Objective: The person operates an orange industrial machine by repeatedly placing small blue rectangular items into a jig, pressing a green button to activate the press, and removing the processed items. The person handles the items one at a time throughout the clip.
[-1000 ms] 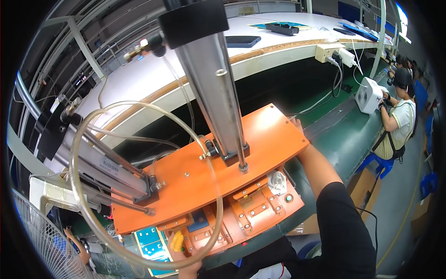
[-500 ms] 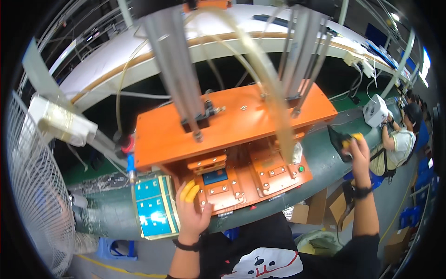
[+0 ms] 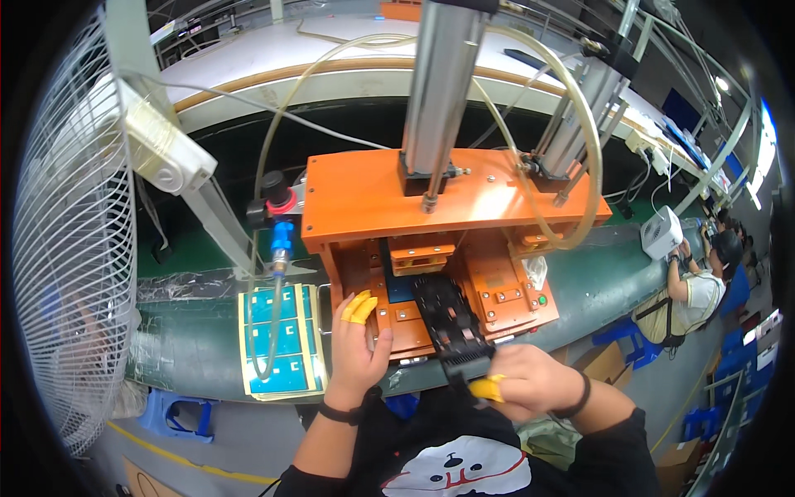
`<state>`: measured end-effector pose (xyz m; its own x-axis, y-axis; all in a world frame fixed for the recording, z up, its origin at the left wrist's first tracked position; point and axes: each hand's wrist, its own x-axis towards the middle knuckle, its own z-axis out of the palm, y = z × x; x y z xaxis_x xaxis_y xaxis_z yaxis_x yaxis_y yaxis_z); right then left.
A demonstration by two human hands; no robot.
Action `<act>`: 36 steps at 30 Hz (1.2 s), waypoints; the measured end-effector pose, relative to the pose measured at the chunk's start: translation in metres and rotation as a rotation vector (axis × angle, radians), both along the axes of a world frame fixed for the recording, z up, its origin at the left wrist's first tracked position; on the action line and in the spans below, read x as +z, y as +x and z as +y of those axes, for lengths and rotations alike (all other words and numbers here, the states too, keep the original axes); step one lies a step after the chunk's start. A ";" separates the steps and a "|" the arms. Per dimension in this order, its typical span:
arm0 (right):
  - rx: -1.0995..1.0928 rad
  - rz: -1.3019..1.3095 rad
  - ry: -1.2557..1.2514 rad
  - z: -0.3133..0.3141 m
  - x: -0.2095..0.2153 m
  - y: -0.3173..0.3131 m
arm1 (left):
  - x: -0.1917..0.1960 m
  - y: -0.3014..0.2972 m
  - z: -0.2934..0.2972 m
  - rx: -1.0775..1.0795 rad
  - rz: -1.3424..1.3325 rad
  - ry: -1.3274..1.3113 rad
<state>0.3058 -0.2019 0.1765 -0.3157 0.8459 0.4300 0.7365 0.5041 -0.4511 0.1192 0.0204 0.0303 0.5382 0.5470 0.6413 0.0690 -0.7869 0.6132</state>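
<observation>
My right hand (image 3: 528, 379) grips the near end of a long black plastic part (image 3: 447, 319) with slots and raised ribs along its face. It lies at a slant over the front of the orange press (image 3: 385, 207), between the two fixture plates. Yellow finger covers show on both hands. At the left front corner of the press, my left hand (image 3: 358, 356) is open, thumb apart from the fingers, with nothing in it. A dark blue piece (image 3: 399, 287) lies on the left fixture, partly hidden beneath the orange press head (image 3: 421, 251).
Left of the press lies a stack of blue sheets with cream edges (image 3: 277, 338) on the green bench (image 3: 190, 352). A white fan cage (image 3: 74, 240) stands far left. Air hoses (image 3: 592, 149) loop around metal cylinders (image 3: 443, 91). A co-worker (image 3: 700, 277) sits at right beside a small white fan (image 3: 661, 232).
My right hand has swung in from the right with the black part, bringing it over the press front. My left hand stays by the press corner. The whole view has shifted.
</observation>
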 end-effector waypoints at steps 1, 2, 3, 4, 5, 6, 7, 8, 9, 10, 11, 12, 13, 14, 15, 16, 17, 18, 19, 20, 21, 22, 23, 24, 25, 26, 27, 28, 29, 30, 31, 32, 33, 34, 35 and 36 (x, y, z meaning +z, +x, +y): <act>0.009 -0.084 0.037 0.018 -0.011 -0.002 | 0.000 0.000 0.001 0.003 -0.007 -0.008; -0.015 -0.119 0.065 0.034 -0.013 -0.005 | -0.003 0.002 0.000 -0.006 -0.014 -0.018; -0.040 -0.171 0.062 0.046 -0.023 -0.004 | -0.002 0.002 0.000 -0.006 -0.023 -0.024; -0.053 -0.202 0.071 0.058 -0.028 -0.005 | -0.001 0.002 0.000 -0.004 -0.033 -0.035; -0.076 -0.237 0.079 0.068 -0.031 -0.005 | 0.001 0.004 -0.001 -0.011 -0.043 -0.042; -0.087 -0.262 0.074 0.076 -0.039 -0.004 | 0.001 0.004 -0.002 -0.012 -0.049 -0.050; -0.107 -0.286 0.060 0.082 -0.044 -0.003 | 0.002 0.004 -0.002 -0.015 -0.056 -0.057; -0.125 -0.305 0.043 0.089 -0.050 -0.002 | 0.001 0.003 -0.002 -0.018 -0.060 -0.062; -0.145 -0.326 0.025 0.093 -0.054 -0.001 | -0.001 0.002 -0.001 -0.015 -0.056 -0.055; -0.190 -0.346 -0.077 0.093 -0.058 0.001 | -0.002 0.002 0.000 -0.016 -0.054 -0.049; -0.219 -0.291 -0.021 0.096 -0.059 0.000 | -0.003 0.001 0.000 -0.015 -0.047 -0.042; -0.251 -0.238 0.035 0.100 -0.058 -0.001 | -0.004 0.001 -0.001 -0.010 -0.045 -0.040; -0.284 -0.184 0.090 0.101 -0.059 -0.002 | -0.002 0.001 -0.001 -0.006 -0.042 -0.037; -0.329 -0.189 0.054 0.099 -0.063 -0.001 | -0.002 0.000 -0.001 -0.003 -0.037 -0.034; -0.355 -0.186 0.038 0.097 -0.064 -0.002 | -0.002 0.000 -0.002 -0.004 -0.034 -0.037; -0.381 -0.184 0.022 0.096 -0.065 -0.003 | -0.002 0.000 -0.002 -0.005 -0.031 -0.040; -0.407 -0.181 0.009 0.094 -0.065 -0.004 | -0.001 0.000 -0.001 -0.006 -0.028 -0.040; -0.411 -0.175 -0.048 0.091 -0.068 -0.002 | -0.001 0.000 -0.001 -0.012 -0.030 -0.043; -0.409 -0.166 -0.064 0.090 -0.069 -0.003 | -0.002 0.001 -0.001 -0.017 -0.032 -0.046; -0.406 -0.159 -0.079 0.089 -0.067 -0.004 | -0.001 0.001 -0.001 -0.021 -0.036 -0.048; -0.403 -0.153 -0.094 0.088 -0.065 -0.005 | -0.001 0.002 -0.001 -0.025 -0.040 -0.047; -0.399 -0.178 -0.095 0.087 -0.063 -0.003 | -0.001 0.003 -0.001 -0.028 -0.044 -0.047; -0.392 -0.199 -0.091 0.089 -0.060 -0.002 | -0.001 0.002 -0.001 -0.029 -0.044 -0.042; -0.385 -0.220 -0.087 0.089 -0.058 -0.001 | 0.000 0.001 -0.002 -0.029 -0.054 -0.045; -0.390 -0.232 -0.039 0.087 -0.055 -0.002 | 0.001 -0.001 -0.003 -0.028 -0.064 -0.048; -0.395 -0.243 0.007 0.086 -0.051 -0.004 | 0.001 -0.003 -0.003 -0.027 -0.074 -0.051; -0.399 -0.254 0.054 0.084 -0.046 -0.007 | 0.001 -0.009 -0.003 -0.022 -0.065 -0.042; -0.392 -0.219 0.096 0.078 -0.041 -0.012 | 0.002 -0.017 -0.003 -0.016 -0.056 -0.033; -0.378 -0.182 0.135 0.070 -0.037 -0.018 | 0.001 -0.025 -0.004 -0.002 -0.045 -0.027; -0.364 -0.141 0.168 0.060 -0.037 -0.024 | 0.003 -0.034 -0.007 0.020 -0.032 -0.035; -0.313 -0.081 0.215 0.052 -0.041 -0.029 | 0.000 -0.042 -0.007 0.032 0.009 -0.007; -0.257 -0.028 0.219 0.043 -0.047 -0.034 | -0.002 -0.049 -0.007 0.030 0.045 0.018; -0.193 0.032 0.226 0.036 -0.056 -0.040 | -0.004 -0.057 -0.007 0.037 0.086 0.048; -0.157 0.079 0.177 0.031 -0.067 -0.046 | -0.007 -0.062 -0.005 0.011 0.134 0.055; -0.097 0.126 0.143 0.031 -0.080 -0.052 | -0.009 -0.065 -0.006 0.013 0.184 0.058; -0.074 0.150 0.072 0.032 -0.090 -0.058 | -0.011 -0.065 -0.008 0.014 0.230 0.061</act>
<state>0.2475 -0.1697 0.0864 -0.1810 0.8299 0.5277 0.6998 0.4857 -0.5238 0.0543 0.0126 0.0197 0.6666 0.5193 0.5347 0.2123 -0.8199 0.5317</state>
